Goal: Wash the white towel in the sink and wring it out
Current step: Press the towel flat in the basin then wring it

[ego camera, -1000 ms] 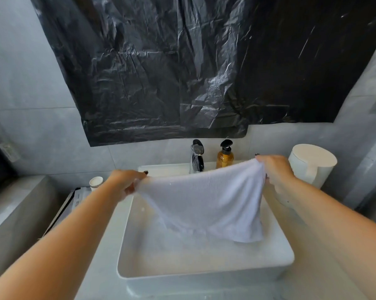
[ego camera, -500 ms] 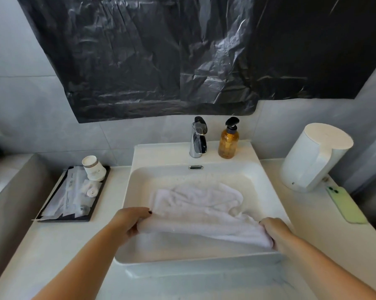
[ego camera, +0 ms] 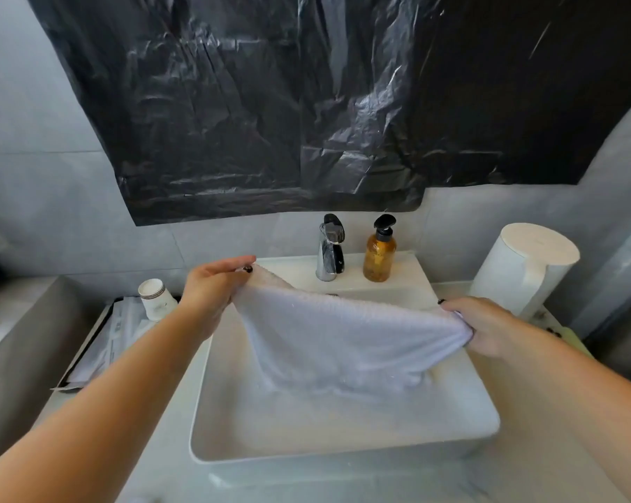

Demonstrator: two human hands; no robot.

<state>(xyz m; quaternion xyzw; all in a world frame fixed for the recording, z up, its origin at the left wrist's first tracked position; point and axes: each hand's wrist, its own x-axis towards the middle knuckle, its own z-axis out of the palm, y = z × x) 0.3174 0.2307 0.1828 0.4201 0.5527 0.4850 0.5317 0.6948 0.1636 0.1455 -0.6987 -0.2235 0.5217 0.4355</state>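
The white towel hangs spread out above the white rectangular sink, and its lower edge dips into the water in the basin. My left hand pinches the towel's upper left corner, raised near the sink's back left. My right hand grips the bunched right end, lower, over the sink's right rim. The chrome tap stands behind the towel at the back of the sink.
An amber soap pump bottle stands right of the tap. A white cylindrical container sits on the counter at the right. A small white cup and a dark tray of packets lie at the left. Black plastic sheeting covers the wall.
The towel lay low in the basin half a second ago; both hands have lifted it out of the water, the left higher and toward the back, and it now hangs spread between them.
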